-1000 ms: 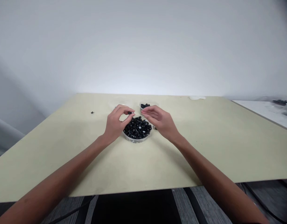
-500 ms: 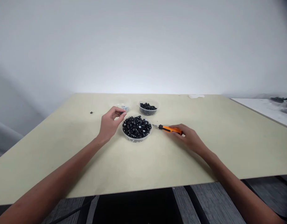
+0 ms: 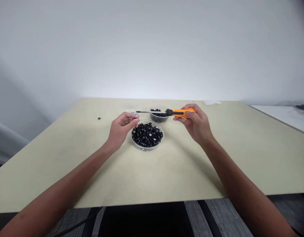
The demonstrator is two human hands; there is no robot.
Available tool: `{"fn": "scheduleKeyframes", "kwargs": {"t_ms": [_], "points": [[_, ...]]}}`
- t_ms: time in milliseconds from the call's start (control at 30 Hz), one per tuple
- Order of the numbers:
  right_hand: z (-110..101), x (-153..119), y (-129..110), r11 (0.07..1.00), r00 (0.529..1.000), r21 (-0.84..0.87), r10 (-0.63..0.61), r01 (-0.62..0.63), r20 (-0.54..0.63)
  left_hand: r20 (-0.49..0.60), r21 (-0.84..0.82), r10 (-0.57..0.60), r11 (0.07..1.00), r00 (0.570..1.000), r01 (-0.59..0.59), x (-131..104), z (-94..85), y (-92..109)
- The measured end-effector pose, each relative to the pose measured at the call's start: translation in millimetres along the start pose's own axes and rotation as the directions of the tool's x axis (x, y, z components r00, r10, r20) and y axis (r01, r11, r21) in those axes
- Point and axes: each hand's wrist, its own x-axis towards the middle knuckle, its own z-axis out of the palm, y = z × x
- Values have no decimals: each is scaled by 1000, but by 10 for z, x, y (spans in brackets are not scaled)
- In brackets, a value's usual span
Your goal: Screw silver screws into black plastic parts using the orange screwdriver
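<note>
My right hand (image 3: 196,123) is wrapped round the orange and black handle of a screwdriver (image 3: 182,113), raised above the table. Its shaft lies nearly level and points left, the tip close above my left fingertips. My left hand (image 3: 122,129) pinches a small black part, mostly hidden by thumb and forefinger. Just below and to the right stands a clear round tub (image 3: 146,149) full of black parts (image 3: 147,134), some showing silvery discs. Behind the left fingers, a second clear tub with small silvery pieces (image 3: 135,115) is partly covered.
Another clear tub (image 3: 159,118) of black pieces stands behind the full one, under the screwdriver. A lone small black piece (image 3: 99,118) lies at left on the pale table (image 3: 147,177). A white item (image 3: 211,102) rests at the back edge, with a white surface (image 3: 282,115) at far right.
My right hand has lifted the screwdriver from the table, and its tip has moved up and left to my left fingertips. My left hand keeps its pinch.
</note>
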Motion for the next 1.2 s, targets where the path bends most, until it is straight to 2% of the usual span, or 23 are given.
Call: {"fn": "scheduleKeyframes", "kwargs": {"t_ms": [100,200,467,667,1067,1200], "points": [[11,-57,186,998,999,22,51,-51,10,18,-32,-20,999,1000,21,-7,-9,-7],[-49,-124,255,998,998,38,56,-57,4,28,-64,-35,997,999,37,-7,-18,-17],[-86,-130,278,996,996,36,81,-82,29,20,-64,-47,997,999,48,-5,-33,-16],[-90,-153,271,993,994,-69,95,-91,46,16,-36,-66,997,998,67,-14,-25,-2],[-86,-169,264,995,994,-29,93,-91,60,42,-202,-157,966,987,162,-5,-25,-8],[-98,-170,276,995,995,-58,84,-80,61,42,-191,-150,969,988,155,-1,-38,8]]}}
